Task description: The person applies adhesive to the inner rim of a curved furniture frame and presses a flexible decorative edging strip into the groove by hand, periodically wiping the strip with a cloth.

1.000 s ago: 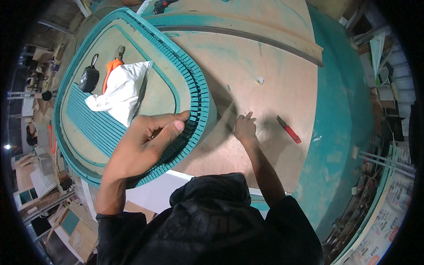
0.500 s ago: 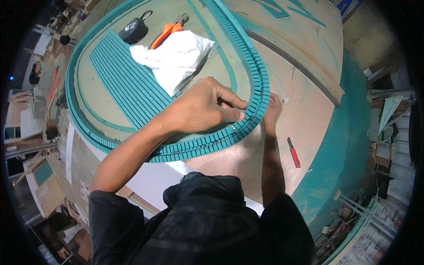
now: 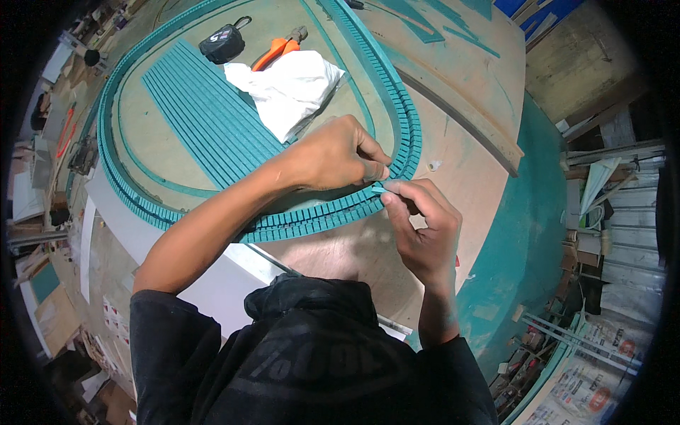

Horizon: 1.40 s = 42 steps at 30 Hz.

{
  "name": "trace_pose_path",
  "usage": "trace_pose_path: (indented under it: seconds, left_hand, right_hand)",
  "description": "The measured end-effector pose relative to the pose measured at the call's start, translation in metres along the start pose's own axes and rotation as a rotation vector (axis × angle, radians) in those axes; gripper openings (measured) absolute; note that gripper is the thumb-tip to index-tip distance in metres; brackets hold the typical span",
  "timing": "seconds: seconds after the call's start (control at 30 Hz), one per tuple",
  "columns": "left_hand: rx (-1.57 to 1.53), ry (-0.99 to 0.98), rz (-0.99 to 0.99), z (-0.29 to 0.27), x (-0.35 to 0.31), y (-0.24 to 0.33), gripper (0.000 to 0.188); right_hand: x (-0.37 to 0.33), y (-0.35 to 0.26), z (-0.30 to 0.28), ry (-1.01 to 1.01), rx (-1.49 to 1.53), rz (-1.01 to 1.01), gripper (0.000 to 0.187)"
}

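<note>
Both hands are pinching a small teal piece (image 3: pixel 377 189) against the notched teal strip (image 3: pixel 333 212) curving across the table (image 3: pixel 467 170): left hand (image 3: pixel 340 152) above, right hand (image 3: pixel 419 227) below. Lying behind are a white cloth (image 3: pixel 290 88), orange pliers (image 3: pixel 278 48) and a black tape measure (image 3: pixel 223 44).

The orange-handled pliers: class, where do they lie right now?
In the head view the orange-handled pliers lie at the top, left of centre, between the black tape measure and the crumpled white cloth.

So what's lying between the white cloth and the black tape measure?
In the head view, orange-handled pliers lie between the white cloth and black tape measure.
</note>
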<state>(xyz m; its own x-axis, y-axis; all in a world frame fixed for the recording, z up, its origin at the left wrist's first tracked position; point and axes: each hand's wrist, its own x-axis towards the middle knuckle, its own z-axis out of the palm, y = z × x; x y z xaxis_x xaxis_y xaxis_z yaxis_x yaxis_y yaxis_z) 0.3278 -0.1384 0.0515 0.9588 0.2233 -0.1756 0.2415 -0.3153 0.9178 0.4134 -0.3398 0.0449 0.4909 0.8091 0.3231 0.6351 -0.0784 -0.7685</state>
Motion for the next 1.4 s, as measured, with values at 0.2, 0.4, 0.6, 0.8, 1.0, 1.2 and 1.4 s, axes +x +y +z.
trace_pose_path:
  seconds: [0.2,0.4,0.6,0.8,1.0,1.2,1.4]
  left_hand:
    - [-0.019,-0.033,-0.025,-0.001,0.000,0.001,0.028]
    - [-0.034,-0.030,-0.022,0.001,-0.001,-0.002,0.024]
    - [-0.055,-0.034,-0.044,0.000,-0.001,-0.001,0.022]
    - [-0.120,-0.046,-0.038,-0.002,-0.001,-0.001,0.024]
    - [-0.107,-0.061,-0.023,-0.001,0.000,0.000,0.024]
    - [-0.145,-0.053,-0.062,-0.002,0.000,-0.002,0.021]
    - [-0.166,-0.074,-0.105,-0.002,0.002,-0.002,0.019]
  right_hand:
    - [-0.001,-0.005,0.001,0.025,-0.109,-0.044,0.013]
    - [0.001,-0.018,0.001,-0.015,-0.202,-0.063,0.013]
    - [0.010,-0.022,0.000,-0.186,-0.343,-0.106,0.011]
    - [0.013,-0.009,-0.017,-0.249,-0.078,-0.081,0.024]
    - [0.016,0.001,-0.018,-0.219,-0.026,-0.102,0.024]
    - [0.026,0.004,-0.020,-0.247,-0.156,-0.328,0.020]
    - [0.024,0.023,-0.017,-0.172,-0.235,-0.532,0.033]
